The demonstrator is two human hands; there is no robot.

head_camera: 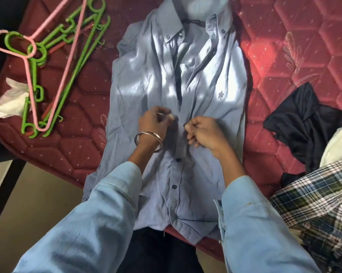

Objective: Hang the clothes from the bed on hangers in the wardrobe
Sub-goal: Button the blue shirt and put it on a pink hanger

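left hand (155, 120): fingers curled in tight, pinching the left edge of the placket right at the middle of the blue shirt (146, 79). Bangle (148, 141) sits on that wrist, clear of the cloth for now.

right hand (202, 133): also curled narrow, pinching the opposite front edge just beside your left. Both hands nearly meet over the button line.

step in hand: looks to me like you're working a button mid-chest, though I can't tell if it's going in or coming out, it's hidden between your fingers. Two lower buttons (178, 160) below your hands look done up, the collar end lies open.

how to do it well: keep both edges flat on the mattress (296, 36) so the placket doesn't twist, hold the buttonhole steady with one hand and tip the button sideways through it. Don't yank, the fabric is already wrinkled up top.

where the shirt is: flat on its back on the red quilted mattress, collar away from you, hem hanging at the near edge.

hangers (48, 62): green pile with a pink one on top, well apart to your left on the bed. You'll want one in reach next, I'd guess.

other clothes: black garment (308, 123) and checked shirt (319, 203) wait on your right.
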